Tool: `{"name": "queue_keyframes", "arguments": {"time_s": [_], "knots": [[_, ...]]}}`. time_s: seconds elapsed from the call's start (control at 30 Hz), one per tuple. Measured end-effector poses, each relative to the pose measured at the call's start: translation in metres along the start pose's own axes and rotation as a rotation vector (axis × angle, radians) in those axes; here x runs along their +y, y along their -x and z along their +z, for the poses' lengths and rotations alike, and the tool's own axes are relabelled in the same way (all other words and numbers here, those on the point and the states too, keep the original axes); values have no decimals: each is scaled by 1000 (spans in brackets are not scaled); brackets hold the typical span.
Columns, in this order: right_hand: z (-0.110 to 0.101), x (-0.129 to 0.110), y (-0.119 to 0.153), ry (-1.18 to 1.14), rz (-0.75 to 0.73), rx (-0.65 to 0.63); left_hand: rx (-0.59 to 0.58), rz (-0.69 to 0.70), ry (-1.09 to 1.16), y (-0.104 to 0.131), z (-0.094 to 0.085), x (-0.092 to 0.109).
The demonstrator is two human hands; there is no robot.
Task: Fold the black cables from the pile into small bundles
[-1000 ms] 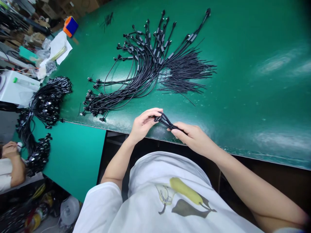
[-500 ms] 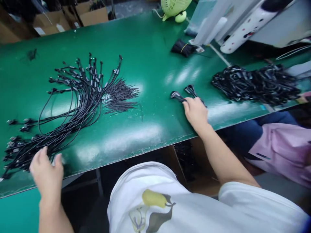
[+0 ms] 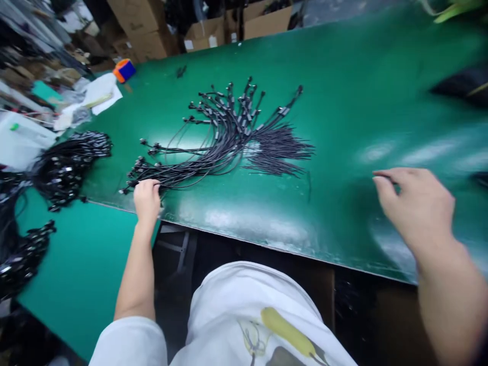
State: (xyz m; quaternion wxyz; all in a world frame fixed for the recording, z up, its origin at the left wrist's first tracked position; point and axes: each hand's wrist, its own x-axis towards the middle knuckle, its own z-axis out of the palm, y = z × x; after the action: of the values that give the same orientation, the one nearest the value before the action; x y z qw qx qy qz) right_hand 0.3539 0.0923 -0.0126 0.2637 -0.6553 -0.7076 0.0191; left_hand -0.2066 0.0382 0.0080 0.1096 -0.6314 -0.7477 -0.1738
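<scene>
A fanned pile of thin black cables (image 3: 213, 160) lies on the green table, with small connectors at the left and upper ends and a thick tuft of black wire ends (image 3: 282, 150) at the right. My left hand (image 3: 147, 199) is at the lower left end of the pile, its fingers closed on black cables beside the connectors. How many it grips is hidden. Over the table at the right, my right hand (image 3: 417, 206) has thumb and forefinger brought together in a pinch shape, with nothing visible in them.
More black cable bundles (image 3: 63, 168) lie at the left, some on a lower teal surface (image 3: 95, 259). An orange and blue roll (image 3: 124, 70) and white papers (image 3: 101, 94) are at the far left corner. Dark bundles (image 3: 463, 86) sit at the right edge. Cardboard boxes (image 3: 267, 23) stand behind the table.
The view has swung left. My left hand has gone from open above the cables to closed on them. My right hand has let go of the small black cable bundle and moved away from it.
</scene>
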Motion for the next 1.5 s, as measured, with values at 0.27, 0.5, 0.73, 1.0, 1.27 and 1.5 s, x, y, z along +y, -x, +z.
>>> {"name": "queue_keyframes", "arguments": {"time_s": [0.27,0.5,0.73,1.0,1.27,1.5], "knots": [[61,-199,-43,-382,-724,-397,-329,239,187,23,-43,48],[96,-274,-55,-441,-870,-532,-114,141,92,-58,-3,-2],[100,-252,-34,-369,-912,-600,-311,408,-54,-115,21,-21],[103,-310,-68,-521,-767,-263,201,669,207,-80,-70,13],[22,-320,-153,-1030,-503,-214,93,116,237,-61,-126,-36],[-52,-286,-141,-1435,-391,-359,-113,-124,1002,-28,-127,-49]]}}
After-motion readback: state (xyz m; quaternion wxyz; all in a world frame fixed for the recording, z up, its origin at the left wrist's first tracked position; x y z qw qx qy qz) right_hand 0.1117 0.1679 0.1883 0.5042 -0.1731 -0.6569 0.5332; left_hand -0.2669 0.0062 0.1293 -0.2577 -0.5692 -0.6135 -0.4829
